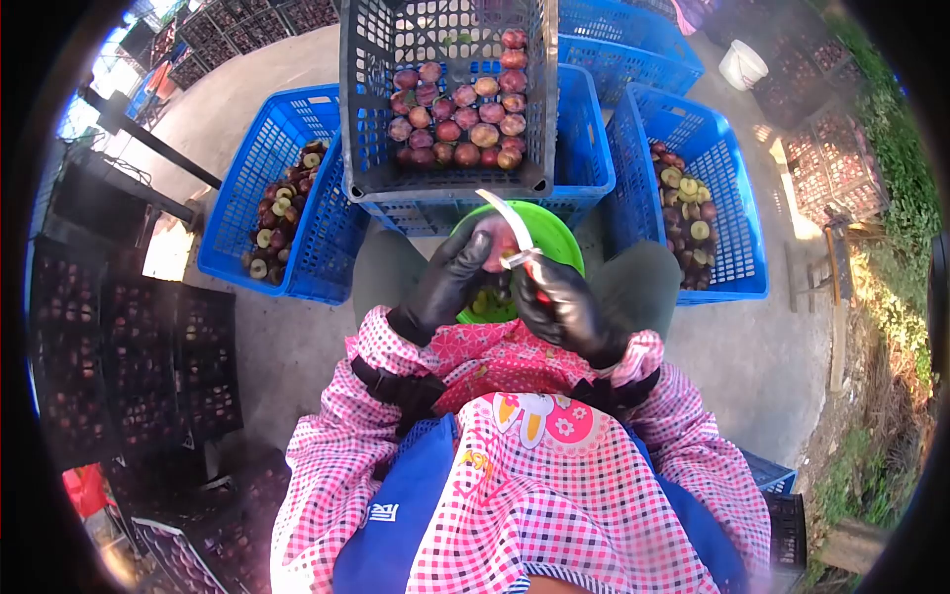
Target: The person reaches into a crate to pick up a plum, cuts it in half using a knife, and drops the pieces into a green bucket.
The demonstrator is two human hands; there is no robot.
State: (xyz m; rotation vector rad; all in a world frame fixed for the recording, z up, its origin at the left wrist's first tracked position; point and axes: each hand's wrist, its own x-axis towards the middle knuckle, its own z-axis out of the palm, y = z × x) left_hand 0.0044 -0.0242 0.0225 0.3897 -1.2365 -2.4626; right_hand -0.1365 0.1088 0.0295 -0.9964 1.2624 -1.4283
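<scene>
My left hand, in a black glove, is closed around a reddish plum held up over my lap. My right hand, gloved the same way, grips a knife with a red handle; its pale curved blade points up and away, right beside the plum. Below both hands sits a bright green basin between my knees, with some greenish pieces inside. In front of me, a black crate tilts toward me with whole plums gathered in its lower part.
A blue crate at left and another blue crate at right hold cut plums. More blue crates stand under and behind the black one. Stacked dark crates line the left; a white bucket lies back right.
</scene>
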